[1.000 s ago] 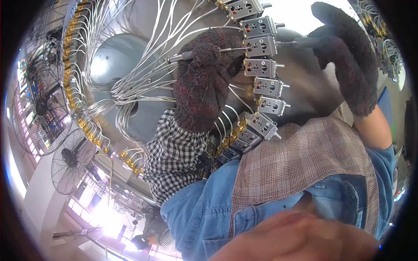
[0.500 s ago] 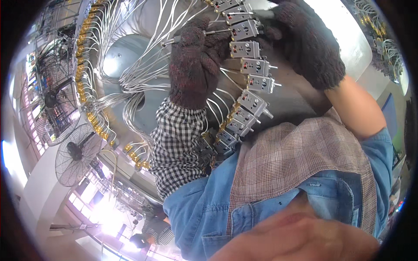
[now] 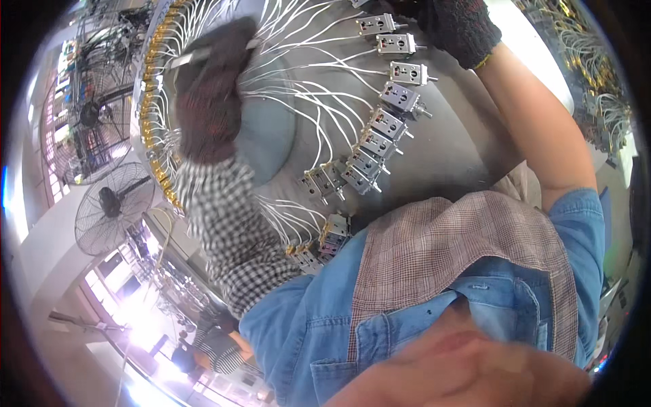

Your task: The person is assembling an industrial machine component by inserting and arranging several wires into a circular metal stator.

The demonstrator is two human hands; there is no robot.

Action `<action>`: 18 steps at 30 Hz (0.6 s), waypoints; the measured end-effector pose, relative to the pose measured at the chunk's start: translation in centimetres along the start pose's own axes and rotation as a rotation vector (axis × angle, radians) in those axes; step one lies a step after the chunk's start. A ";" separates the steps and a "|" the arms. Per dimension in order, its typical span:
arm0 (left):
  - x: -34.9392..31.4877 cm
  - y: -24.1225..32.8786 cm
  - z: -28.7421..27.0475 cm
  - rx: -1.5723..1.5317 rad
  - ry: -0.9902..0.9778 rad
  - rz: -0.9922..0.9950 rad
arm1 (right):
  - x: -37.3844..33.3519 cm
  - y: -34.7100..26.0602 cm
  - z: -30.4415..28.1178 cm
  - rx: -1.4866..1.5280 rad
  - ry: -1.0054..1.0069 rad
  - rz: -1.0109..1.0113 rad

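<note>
- Metal-cased control units [image 3: 397,46]: set in a curved row, centre to right, on grey round table [image 3: 454,139].
- Caged fan [image 3: 108,210]: seen far left.
- Brass-coloured terminals [image 3: 150,102]: lined along table's left rim.
- Left gloved hand [image 3: 210,112]: motion-blurred, fingers clenched around slim pale tool [image 3: 191,57].
- White wires [image 3: 291,92]: fanned out between left hand and units.
- Right gloved hand [image 3: 463,30]: placed beside upper units; fingers dark, partly cut off by top edge, grip cannot be told.
</note>
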State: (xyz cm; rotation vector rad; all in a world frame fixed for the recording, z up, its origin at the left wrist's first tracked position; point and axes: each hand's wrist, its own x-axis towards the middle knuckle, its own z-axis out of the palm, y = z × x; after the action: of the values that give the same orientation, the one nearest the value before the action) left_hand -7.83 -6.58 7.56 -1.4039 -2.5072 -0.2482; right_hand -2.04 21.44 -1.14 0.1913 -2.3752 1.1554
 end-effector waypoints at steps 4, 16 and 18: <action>-9.2 -0.2 -2.5 -1.554 0.355 -1.125 | -0.4 2.5 0.8 0.261 0.014 0.096; -17.4 -0.6 1.0 -0.150 -0.191 -0.635 | 1.8 0.6 1.8 1.282 0.068 0.728; -17.1 -0.6 1.9 -0.362 0.083 -0.912 | 2.0 1.3 2.9 1.402 0.015 0.707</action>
State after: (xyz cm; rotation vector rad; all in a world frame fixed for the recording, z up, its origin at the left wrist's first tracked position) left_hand -0.04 -20.22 0.50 -0.2075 -2.9394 -0.9286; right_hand -5.24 20.24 -2.60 -0.2384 -1.1583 2.9113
